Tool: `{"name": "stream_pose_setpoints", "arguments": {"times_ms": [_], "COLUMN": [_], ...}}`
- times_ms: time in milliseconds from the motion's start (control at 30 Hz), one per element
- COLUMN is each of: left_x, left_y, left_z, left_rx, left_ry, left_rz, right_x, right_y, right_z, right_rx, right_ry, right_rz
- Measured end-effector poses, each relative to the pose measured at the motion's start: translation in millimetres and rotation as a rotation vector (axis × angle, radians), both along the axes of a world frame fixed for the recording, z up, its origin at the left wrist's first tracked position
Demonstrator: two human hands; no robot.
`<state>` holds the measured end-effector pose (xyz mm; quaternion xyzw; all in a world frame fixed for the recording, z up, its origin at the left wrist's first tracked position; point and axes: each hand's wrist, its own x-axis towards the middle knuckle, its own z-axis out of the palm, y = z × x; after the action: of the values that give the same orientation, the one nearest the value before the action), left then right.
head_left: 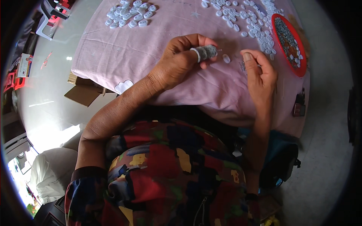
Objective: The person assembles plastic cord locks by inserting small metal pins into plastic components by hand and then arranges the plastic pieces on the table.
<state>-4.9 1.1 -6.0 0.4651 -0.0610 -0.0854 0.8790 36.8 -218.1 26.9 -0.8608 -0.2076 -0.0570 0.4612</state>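
My left hand (183,54) is closed above the pink cloth, with a grey knitted sleeve (205,52) over its thumb. From between its thumb and fingers pokes a thin metal screw (220,50); whatever else the fingers cover is hidden. Just to the right is a small white oval plastic piece (226,58), apart from both hands. My right hand (261,71) is closed, thumb against the curled index finger, and what they grip cannot be made out. A few small metal screws (243,66) show beside its fingers, in the hand or on the cloth.
Pink cloth (139,47) covers the table. White oval pieces lie in a cluster (130,14) at far left and a wide spread (256,28) at far right. A red tray (276,35) of screws and white pieces sits at the right edge, a dark small object (299,105) nearer.
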Motion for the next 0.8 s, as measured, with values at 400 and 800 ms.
{"name": "stream_pose_setpoints", "arguments": {"times_ms": [400,800], "left_x": [-1.0,-2.6], "left_y": [-0.1,-6.0], "left_z": [-1.1,-0.1], "left_rx": [0.046,0.203], "left_ry": [-0.011,-0.109], "left_rz": [0.001,-0.003], "right_x": [-7.6,-18.5], "right_y": [13.6,10.2], "right_z": [-16.9,-5.9], "right_rx": [-0.242,0.545], "right_ry": [-0.121,0.606], "right_rz": [0.018,0.111]}}
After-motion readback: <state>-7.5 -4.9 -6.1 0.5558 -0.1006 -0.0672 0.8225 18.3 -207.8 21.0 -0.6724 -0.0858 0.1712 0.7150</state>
